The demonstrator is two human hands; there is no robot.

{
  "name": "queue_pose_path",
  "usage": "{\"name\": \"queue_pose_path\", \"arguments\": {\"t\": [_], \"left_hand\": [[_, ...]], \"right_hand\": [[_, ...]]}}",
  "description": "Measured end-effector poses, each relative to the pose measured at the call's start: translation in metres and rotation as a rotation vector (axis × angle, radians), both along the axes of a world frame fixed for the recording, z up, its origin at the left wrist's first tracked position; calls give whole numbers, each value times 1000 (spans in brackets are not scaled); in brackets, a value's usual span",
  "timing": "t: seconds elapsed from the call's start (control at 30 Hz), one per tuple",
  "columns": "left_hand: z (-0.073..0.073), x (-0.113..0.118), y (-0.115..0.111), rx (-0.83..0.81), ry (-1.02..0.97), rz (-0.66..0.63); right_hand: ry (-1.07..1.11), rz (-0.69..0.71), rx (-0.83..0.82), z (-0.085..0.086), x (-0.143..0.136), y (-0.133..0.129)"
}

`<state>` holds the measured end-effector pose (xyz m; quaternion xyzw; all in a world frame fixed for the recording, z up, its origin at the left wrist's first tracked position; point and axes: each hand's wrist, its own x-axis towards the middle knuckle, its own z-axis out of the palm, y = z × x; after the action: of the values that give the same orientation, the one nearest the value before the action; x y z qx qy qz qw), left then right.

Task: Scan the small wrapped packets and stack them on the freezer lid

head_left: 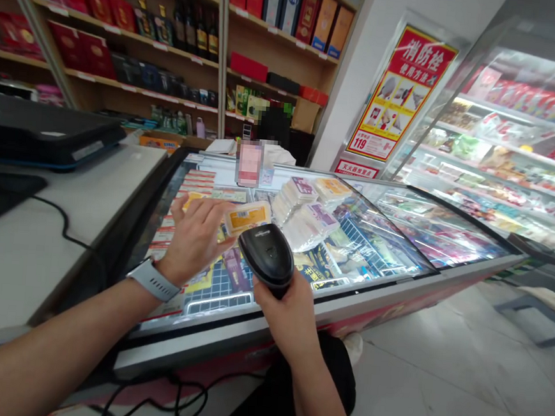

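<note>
My left hand (pixel 197 237), with a grey watch band on the wrist, holds a flat clear pack with a yellow label (pixel 248 217) above the glass top of a freezer. Wrapped round the handle of a black handheld scanner (pixel 267 255) is my right hand (pixel 291 311). The scanner's head is just in front of the pack and overlaps its lower right edge in view. Stacks of clear packs with purple labels (pixel 322 215) stand beyond the scanner, and an orange-labelled pack (pixel 333 187) lies on top behind them.
The freezer's metal front rim (pixel 346 306) runs across the view. A white counter (pixel 75 211) with a black device (pixel 43 129) is at left. Black cables (pixel 158 384) hang below. A person (pixel 274 131) is beyond the freezer, before shelves of boxes and bottles. A grey stool (pixel 539 305) stands right.
</note>
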<state>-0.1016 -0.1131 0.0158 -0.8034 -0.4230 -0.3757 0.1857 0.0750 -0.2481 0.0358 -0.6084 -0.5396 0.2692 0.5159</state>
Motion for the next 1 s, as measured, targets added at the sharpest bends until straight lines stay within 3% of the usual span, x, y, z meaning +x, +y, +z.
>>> {"name": "queue_pose_path", "arguments": {"t": [0.6, 1.0], "left_hand": [[1, 0, -1, 54, -13, -2], [3, 3, -4, -17, -37, 27]], "right_hand": [[-16, 2, -42, -3, 5, 7], [-9, 18, -49, -2, 7, 9]]}}
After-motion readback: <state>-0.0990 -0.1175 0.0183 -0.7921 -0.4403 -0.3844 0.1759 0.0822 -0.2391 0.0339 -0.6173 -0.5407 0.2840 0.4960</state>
